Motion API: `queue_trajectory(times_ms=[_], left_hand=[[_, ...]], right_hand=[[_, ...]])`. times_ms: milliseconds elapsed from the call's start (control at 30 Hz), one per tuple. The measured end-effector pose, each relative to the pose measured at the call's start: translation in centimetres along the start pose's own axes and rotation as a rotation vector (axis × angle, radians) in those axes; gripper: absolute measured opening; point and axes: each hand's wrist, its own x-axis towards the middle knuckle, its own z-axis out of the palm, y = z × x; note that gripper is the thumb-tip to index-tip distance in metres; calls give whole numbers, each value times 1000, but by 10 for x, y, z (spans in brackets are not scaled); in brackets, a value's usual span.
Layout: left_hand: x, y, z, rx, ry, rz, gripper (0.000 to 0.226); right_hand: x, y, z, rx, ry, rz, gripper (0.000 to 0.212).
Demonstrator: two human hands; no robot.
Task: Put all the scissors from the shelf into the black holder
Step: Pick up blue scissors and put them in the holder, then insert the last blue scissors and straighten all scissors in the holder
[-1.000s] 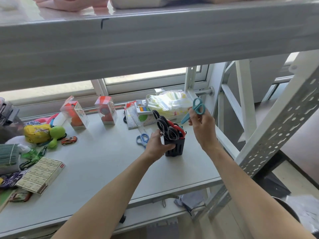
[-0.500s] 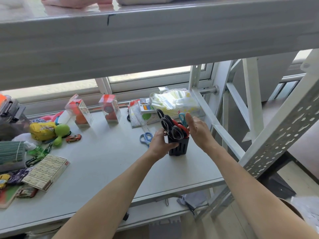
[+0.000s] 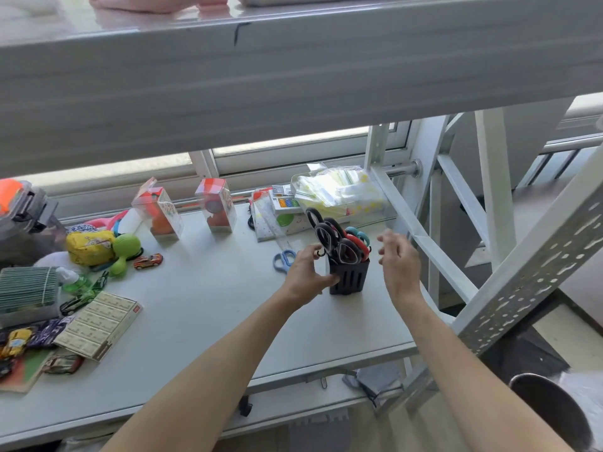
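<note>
Blue scissors [image 3: 283, 260] lie just behind your left hand [image 3: 305, 275] (clamped on the black holder [image 3: 348, 278]); your right hand [image 3: 396, 261], fingers apart, could topple it reaching across.

no legible text, labels too blurred
</note>
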Motion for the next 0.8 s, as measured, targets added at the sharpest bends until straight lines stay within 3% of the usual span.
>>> queue_trajectory(times_ms=[67, 133, 233, 333, 400, 500, 633, 800], left_hand=[[-1, -13, -12, 18, 9, -18, 67], [2, -27, -26, 64, 86, -45, 59], [10, -44, -43, 139, 168, -127, 54], [19, -47, -52, 281, 59, -140, 61], [24, -46, -56, 384, -28, -120, 64], [29, -47, -61, 461, -120, -150, 63], [25, -54, -64, 495, -117, -151, 51], [13, -70, -65, 359, 9, -172, 37]], right_hand=[[-27, 13, 0, -9, 129, -10, 33], [-57, 25, 6, -39, 110, -59, 31], [-88, 35, 28, -88, -108, -168, 25], [-93, 32, 63, -225, -303, -349, 18], [-85, 26, 89, -382, -417, -416, 26], [-66, 15, 119, -632, -532, -375, 42], [-52, 15, 133, -876, -570, -350, 41], [-55, 16, 134, -834, -514, -413, 31]])
